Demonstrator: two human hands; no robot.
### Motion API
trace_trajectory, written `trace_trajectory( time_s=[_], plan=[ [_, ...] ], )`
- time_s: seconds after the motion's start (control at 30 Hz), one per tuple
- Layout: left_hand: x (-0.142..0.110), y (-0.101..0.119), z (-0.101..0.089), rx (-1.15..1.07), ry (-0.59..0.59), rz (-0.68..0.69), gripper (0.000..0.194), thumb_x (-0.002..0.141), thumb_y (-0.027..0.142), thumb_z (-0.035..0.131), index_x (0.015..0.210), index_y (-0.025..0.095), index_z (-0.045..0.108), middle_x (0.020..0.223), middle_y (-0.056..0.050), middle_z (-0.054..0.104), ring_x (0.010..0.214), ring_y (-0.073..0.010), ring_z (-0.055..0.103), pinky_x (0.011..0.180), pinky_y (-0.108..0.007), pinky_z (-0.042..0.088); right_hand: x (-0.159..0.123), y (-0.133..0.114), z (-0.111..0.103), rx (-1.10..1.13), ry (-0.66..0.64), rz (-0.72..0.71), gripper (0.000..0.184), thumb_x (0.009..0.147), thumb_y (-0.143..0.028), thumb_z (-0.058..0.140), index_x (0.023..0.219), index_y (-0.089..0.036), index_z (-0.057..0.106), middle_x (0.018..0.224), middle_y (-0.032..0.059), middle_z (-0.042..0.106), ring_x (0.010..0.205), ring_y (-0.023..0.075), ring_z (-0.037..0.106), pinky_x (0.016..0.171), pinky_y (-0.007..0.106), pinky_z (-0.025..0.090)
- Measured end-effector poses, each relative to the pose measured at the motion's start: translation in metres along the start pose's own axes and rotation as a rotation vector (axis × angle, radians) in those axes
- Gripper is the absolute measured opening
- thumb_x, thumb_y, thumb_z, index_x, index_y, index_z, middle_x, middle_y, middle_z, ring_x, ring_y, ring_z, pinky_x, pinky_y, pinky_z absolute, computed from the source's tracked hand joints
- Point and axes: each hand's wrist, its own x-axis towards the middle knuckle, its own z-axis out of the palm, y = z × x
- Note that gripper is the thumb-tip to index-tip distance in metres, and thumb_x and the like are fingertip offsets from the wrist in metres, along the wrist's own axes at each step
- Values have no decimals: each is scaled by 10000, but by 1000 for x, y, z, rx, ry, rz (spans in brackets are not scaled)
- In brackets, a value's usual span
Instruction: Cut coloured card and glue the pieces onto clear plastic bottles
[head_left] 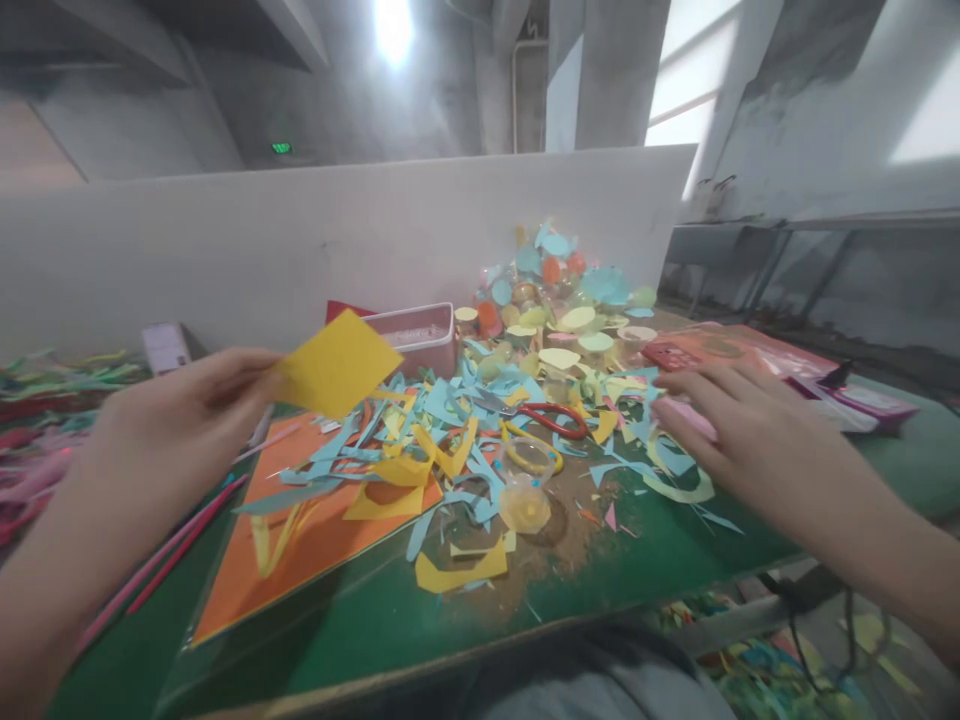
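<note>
My left hand (187,410) is closed in a pinch on one corner of a yellow square of paper (341,365), held up above the table. My right hand (750,430) hovers over the right side of the scraps, its thumb and fingers apart. A pink piece (688,415) shows in the gap between them; whether they touch it I cannot tell. Scissors with red handles (559,418) lie on blue and yellow paper offcuts (420,465) between my hands. Nearer me are a yellow loop (529,445) and a small clear plastic piece (525,505).
An orange sheet (277,560) lies on the green table (360,640). Behind are a pinkish plastic box (420,345) and a heap of paper discs and clear cups (547,280). A white partition (225,250) stands at the back. A red-orange packet (742,350) lies at right.
</note>
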Motion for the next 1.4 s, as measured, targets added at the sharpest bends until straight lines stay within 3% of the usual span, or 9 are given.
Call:
trace_trajectory(
  time_s=[0.07, 0.13, 0.23, 0.33, 0.47, 0.6, 1.07, 1.23, 1.4],
  plan=[
    [-4, 31, 7, -60, -11, 73, 243, 895, 415, 550, 1000, 263, 707, 830, 85, 718, 554, -71, 543, 566, -201, 410, 14, -13, -3, 196, 82, 5, 390, 1021, -383, 342, 1200, -114, 561, 1165, 180, 635, 1098, 337, 563, 934, 492, 450],
    [-7, 55, 16, -148, 87, 287, 185, 900, 340, 573, 981, 240, 706, 814, 79, 717, 475, -38, 464, 544, -192, 417, 28, -26, -6, 387, 104, -7, 402, 1007, -397, 420, 1338, -172, 461, 1296, 152, 586, 1201, 305, 535, 986, 472, 451],
    [-12, 75, 29, -266, 143, 611, 177, 932, 213, 548, 1055, 234, 674, 993, 30, 726, 799, -86, 640, 738, -204, 507, 44, -40, -11, 577, 158, -46, 512, 977, -380, 510, 1443, -239, 349, 1416, 122, 510, 1315, 284, 471, 1061, 478, 425],
    [-19, 83, 38, -314, 132, 739, 240, 941, 148, 523, 1121, 256, 640, 1099, 4, 705, 994, -112, 649, 863, -240, 524, 51, -48, -16, 675, 182, -79, 475, 978, -308, 517, 1432, -264, 385, 1402, 95, 545, 1310, 264, 496, 1062, 474, 447],
    [-29, 81, 46, -247, 125, 810, 311, 948, 120, 482, 1186, 278, 605, 1123, -14, 707, 1074, -155, 652, 912, -300, 532, 53, -49, -15, 747, 227, -193, 341, 1006, -164, 415, 1316, -234, 538, 1329, 79, 623, 1267, 209, 554, 1054, 421, 482],
    [-34, 68, 57, -215, 16, 888, 384, 940, 78, 467, 1247, 288, 564, 1187, -12, 694, 1236, -187, 570, 971, -334, 508, 49, -48, -5, 755, 225, -309, 324, 1009, -126, 396, 1239, -199, 612, 1286, 82, 666, 1257, 182, 576, 1071, 380, 490],
    [-52, 49, 82, -312, -74, 1070, 521, 908, -7, 466, 1378, 217, 467, 1226, -66, 691, 1342, -220, 483, 1018, -398, 505, 22, -51, 28, 646, 127, -448, 516, 898, 46, 371, 1351, -136, 538, 1409, 115, 572, 1355, 176, 479, 1135, 381, 426],
    [-54, 46, 85, -307, -100, 1065, 524, 918, -5, 445, 1379, 243, 470, 1242, -56, 683, 1341, -211, 485, 1023, -394, 502, 18, -54, 26, 663, 85, -430, 448, 932, -62, 409, 1350, -148, 546, 1401, 116, 580, 1344, 186, 494, 1128, 384, 434],
    [-55, 46, 87, -293, -78, 1081, 441, 897, 28, 522, 1307, 190, 506, 1261, -90, 661, 1341, -230, 476, 1045, -403, 476, 16, -53, 15, 735, -7, -425, 552, 849, -60, 393, 1387, -91, 510, 1476, 136, 495, 1414, 205, 395, 1169, 425, 363]
  ],
)
